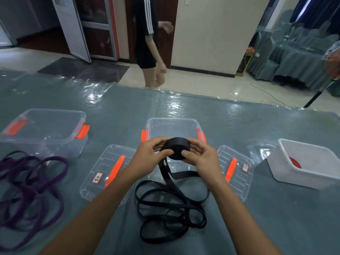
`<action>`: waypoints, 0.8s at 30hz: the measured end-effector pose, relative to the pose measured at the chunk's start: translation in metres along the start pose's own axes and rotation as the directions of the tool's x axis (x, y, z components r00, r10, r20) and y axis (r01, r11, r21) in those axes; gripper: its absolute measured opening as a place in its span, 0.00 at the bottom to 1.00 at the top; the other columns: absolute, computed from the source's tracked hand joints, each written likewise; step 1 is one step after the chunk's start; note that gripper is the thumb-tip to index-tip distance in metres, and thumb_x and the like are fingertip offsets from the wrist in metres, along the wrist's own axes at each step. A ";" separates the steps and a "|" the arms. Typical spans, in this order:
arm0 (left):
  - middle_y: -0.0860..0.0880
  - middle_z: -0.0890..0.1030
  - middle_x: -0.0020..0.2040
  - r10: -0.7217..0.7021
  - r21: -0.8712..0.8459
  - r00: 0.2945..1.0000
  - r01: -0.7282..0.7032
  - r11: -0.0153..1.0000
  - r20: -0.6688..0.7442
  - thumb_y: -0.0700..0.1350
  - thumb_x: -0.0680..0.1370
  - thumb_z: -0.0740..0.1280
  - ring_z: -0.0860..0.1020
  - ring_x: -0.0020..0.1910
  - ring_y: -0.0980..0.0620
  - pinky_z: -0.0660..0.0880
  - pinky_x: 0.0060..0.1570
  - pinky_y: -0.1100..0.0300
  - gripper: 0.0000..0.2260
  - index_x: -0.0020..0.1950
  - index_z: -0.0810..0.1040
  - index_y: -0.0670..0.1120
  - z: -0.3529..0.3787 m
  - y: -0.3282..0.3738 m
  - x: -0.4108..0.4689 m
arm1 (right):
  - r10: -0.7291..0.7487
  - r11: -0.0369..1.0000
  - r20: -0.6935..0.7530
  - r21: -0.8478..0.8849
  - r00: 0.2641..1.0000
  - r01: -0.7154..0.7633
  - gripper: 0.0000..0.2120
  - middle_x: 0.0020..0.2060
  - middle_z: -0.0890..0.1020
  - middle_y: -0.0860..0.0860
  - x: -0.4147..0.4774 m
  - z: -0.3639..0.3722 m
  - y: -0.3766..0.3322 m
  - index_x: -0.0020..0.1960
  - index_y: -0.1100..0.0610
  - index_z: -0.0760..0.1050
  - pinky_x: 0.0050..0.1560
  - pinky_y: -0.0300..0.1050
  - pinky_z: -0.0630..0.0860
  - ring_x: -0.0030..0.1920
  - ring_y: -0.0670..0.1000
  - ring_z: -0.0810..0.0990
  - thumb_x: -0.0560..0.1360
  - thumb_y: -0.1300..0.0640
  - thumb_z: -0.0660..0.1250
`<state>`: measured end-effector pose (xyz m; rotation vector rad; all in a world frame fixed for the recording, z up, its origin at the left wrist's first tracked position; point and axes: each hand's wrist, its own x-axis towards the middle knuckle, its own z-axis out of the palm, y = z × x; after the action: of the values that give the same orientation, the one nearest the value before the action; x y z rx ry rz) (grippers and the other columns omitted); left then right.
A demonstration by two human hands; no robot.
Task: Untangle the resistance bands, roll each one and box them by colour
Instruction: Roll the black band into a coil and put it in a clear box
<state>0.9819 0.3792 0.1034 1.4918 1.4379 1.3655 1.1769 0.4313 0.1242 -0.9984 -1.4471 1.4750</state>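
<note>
A black band roll (pixel 178 147) is held above the table between my left hand (pixel 149 155) and my right hand (pixel 199 157), fingers pinching it from both sides. Its loose tail hangs down into a tangle of black bands (pixel 171 208) lying on the table in front of me. A pile of purple bands (pixel 29 192) lies at the left. Behind the roll stands an open clear box (pixel 173 124) with orange clips. Another clear box (pixel 44 129) stands at the far left. A white box (pixel 305 162) at the right holds something red (pixel 295 162).
Two clear lids with orange handles and labels lie flat: one lid (pixel 106 173) left of my arms, the other lid (pixel 237 170) right of them. The table has a teal cloth under clear plastic. A person stands beyond the table's far edge by a doorway.
</note>
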 end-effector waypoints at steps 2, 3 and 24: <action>0.56 0.85 0.56 -0.023 -0.057 1.000 0.022 0.998 -0.017 0.52 0.72 0.75 0.83 0.59 0.55 0.77 0.64 0.55 0.16 0.58 0.81 0.65 0.001 0.002 -0.001 | 0.068 0.988 0.024 0.140 0.997 -0.070 0.16 0.52 0.87 0.54 -0.003 0.002 0.003 0.60 0.58 0.79 0.52 0.49 0.84 0.55 0.56 0.86 0.75 0.71 0.70; 0.57 0.85 0.56 -0.025 -0.055 1.000 0.024 0.998 -0.016 0.52 0.72 0.75 0.83 0.59 0.55 0.77 0.64 0.56 0.16 0.58 0.81 0.65 0.002 0.003 0.000 | 0.079 0.981 0.034 0.176 0.996 -0.084 0.16 0.52 0.87 0.54 -0.006 0.003 0.003 0.61 0.58 0.79 0.52 0.49 0.84 0.55 0.56 0.85 0.76 0.71 0.69; 0.60 0.85 0.55 0.036 -0.001 0.999 -0.036 0.999 -0.026 0.53 0.73 0.74 0.83 0.57 0.57 0.78 0.62 0.55 0.15 0.58 0.81 0.67 0.020 0.010 0.000 | 0.006 0.997 -0.016 0.074 1.000 -0.005 0.20 0.56 0.86 0.51 -0.011 -0.015 0.003 0.61 0.53 0.80 0.57 0.52 0.82 0.59 0.52 0.84 0.76 0.72 0.68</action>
<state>1.0035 0.3819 0.1076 1.5111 1.4325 1.4121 1.1946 0.4265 0.1212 -0.9677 -1.3690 1.5102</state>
